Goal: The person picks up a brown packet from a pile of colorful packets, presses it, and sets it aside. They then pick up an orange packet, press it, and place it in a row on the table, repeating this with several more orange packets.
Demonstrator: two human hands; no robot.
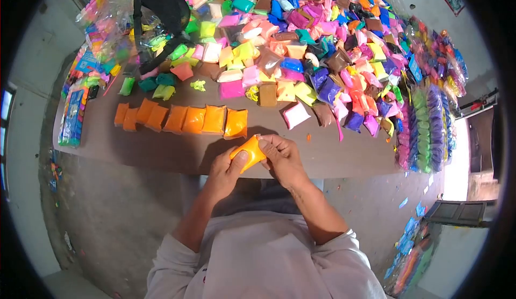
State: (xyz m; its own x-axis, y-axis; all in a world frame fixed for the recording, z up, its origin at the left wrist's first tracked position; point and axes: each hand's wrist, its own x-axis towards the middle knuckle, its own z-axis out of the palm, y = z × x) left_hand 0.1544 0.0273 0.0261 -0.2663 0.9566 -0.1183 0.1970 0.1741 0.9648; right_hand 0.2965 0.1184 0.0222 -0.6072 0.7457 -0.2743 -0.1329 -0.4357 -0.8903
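Observation:
Between my two hands is a small, plump yellow-orange packet (249, 152), held over the table's near edge. My left hand (224, 171) grips its lower left side, thumb on top. With thumb and fingers, my right hand (280, 156) pinches the upper right end. Just beyond, a row of orange packets (194, 119) lies side by side on the brown table (161, 151). The fingers under the packet are partly hidden.
A large heap of packets in many colours (290, 49) covers the far side. A black bag (161, 9) lies at the back left. Bagged bundles (430, 121) stand at the right edge, and a pack of coloured sticks or tubes (74, 117) lies at the left edge.

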